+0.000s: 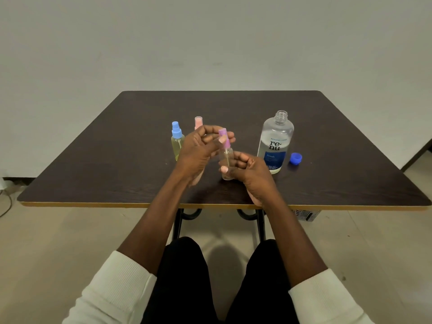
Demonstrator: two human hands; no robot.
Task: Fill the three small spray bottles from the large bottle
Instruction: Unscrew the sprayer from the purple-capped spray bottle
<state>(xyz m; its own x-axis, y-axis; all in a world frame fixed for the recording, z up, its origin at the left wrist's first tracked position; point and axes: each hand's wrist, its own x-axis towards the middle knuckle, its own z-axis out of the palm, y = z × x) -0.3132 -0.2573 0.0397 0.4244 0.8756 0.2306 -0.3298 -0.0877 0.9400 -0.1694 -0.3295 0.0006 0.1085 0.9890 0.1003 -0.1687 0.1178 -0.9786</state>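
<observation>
While I sit at the tabletop (pixel 327 127), this is how things stand.

Right hand: my right hand (pixel 251 171) is wrapped round the clear body of the purple-topped spray bottle (pixel 226 157), holding it upright just above the tabletop edge nearest me.

Left hand: my left hand (pixel 201 146) has its fingertips pinched on the purple spray head (pixel 224 137), which sits at the bottle's neck with its dip tube reaching down inside.

Step in hand: I judge I am turning that head, but whether on or off I cannot tell; the body looks nearly empty, though the glare makes that uncertain.

Large bottle: the large bottle (pixel 275 143) stands upright to my right, uncapped, with clear liquid showing in its lower part.

Cap: its blue cap (pixel 296 158) lies on the tabletop just beside it.

Blue-topped spray bottle: the blue-topped spray bottle (pixel 177 141) stands to my left with its head on and yellowish liquid inside, so I take that one as filled.

Pink-topped spray bottle: the pink-topped spray bottle (pixel 198 121) stands behind my left hand, mostly hidden; its level I cannot see.

Left to do: at least the bottle in my hands seems unfinished.
</observation>
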